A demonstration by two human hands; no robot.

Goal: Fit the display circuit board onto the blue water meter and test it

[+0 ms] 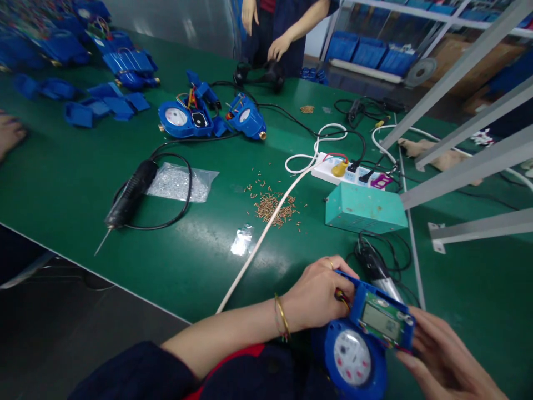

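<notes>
Close in front of me at the lower right is a blue water meter (377, 355) with a round white dial and a box part holding a green circuit board (383, 319) with a grey display. My left hand (320, 294) is closed at the left end of the box, its fingers curled over the edge. Short coloured wires (342, 298) show beside those fingers; whether they are pinched cannot be made out. My right hand (445, 355) grips the box's right end between thumb and fingers. The meter's lower part is cut off by the frame edge.
Loose brass-coloured screws (272, 208) lie mid-table beside a white cable (266, 230). A power strip (333, 169), teal box (366, 208) and electric screwdriver (377, 266) stand right. Another screwdriver (133, 191) lies on a clear bag (183, 182). More meters (187, 116) and a co-worker (287, 33) are beyond.
</notes>
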